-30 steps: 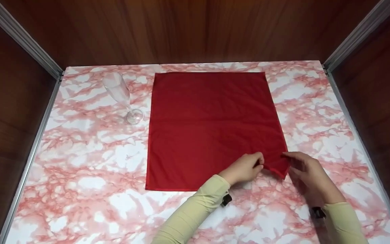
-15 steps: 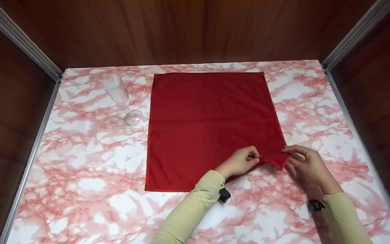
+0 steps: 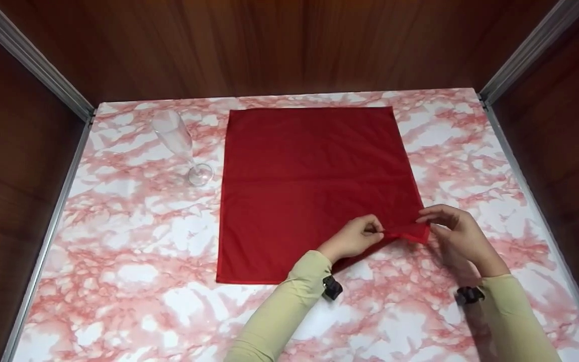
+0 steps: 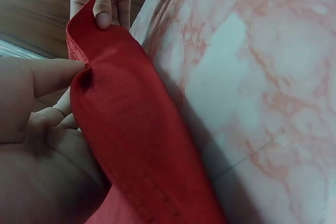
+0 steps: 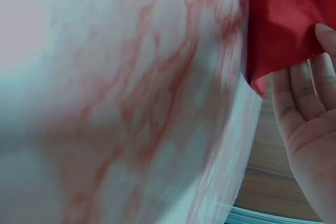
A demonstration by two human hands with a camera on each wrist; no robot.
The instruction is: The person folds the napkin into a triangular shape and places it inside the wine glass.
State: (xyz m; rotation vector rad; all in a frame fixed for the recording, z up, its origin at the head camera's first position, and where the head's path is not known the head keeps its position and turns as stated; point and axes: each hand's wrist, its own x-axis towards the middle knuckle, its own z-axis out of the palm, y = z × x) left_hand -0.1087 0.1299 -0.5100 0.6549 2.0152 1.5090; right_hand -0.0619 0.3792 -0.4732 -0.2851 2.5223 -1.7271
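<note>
A red cloth napkin (image 3: pixel 309 166) lies spread on the table, its near right corner lifted. My left hand (image 3: pixel 355 237) pinches the near edge between thumb and fingers; in the left wrist view that raised edge of the napkin (image 4: pixel 136 98) hangs down from the thumb tip. Beside the corner, my right hand (image 3: pixel 463 236) holds the right edge, thumb on one face and fingers behind, as the right wrist view shows with the napkin (image 5: pixel 289 19) at its upper right. The corner tip hangs free between the two hands.
A clear champagne flute (image 3: pixel 174 136) is on the table left of the napkin, its round foot near the napkin's left edge. The pink-and-white marbled tabletop (image 3: pixel 133 281) is bounded by dark wood panels (image 3: pixel 289 45) at the back and sides, with metal rails at the corners.
Both hands have moved slightly away from the table's front, lifting the napkin's near right corner and drawing it up and back. The flute has stayed in place.
</note>
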